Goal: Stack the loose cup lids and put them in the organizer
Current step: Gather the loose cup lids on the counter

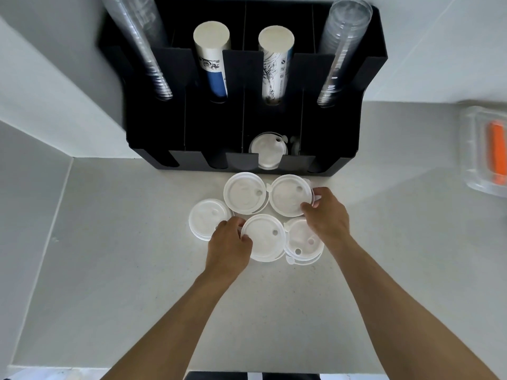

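Two bare forearms come in from the near edge of the counter, so both hands reach the lid cluster w/o crossing.

Left hand: fingers curled narrow, tips on the left rim of the near-centre lid, prob. to pinch it up or slide it. Can't tell if it's lifted yet.

Right hand: thumb and fingers pinch the right rim of the far-right lid, a rim grip suited to lifting it onto another.

Loose lids sit mid-counter, just in front of the organizer. Count, near to far: near-centre lid; near-right pile, approx 2–3 overlapping, exact no. unclear; left lid, looks like 2 stacked; far-left lid; far-right lid. So 5 spots, maybe 7–8 lids.

Organizer stands at the counter's far edge against the wall. Front row: 4 slots, one holding a lid stack, third from left; other 3 look empty, prob. where the rest go. Back row: 2 clear cup sleeves, 2 paper cup stacks.

Far right edge: 1 clear container w/ something orange.
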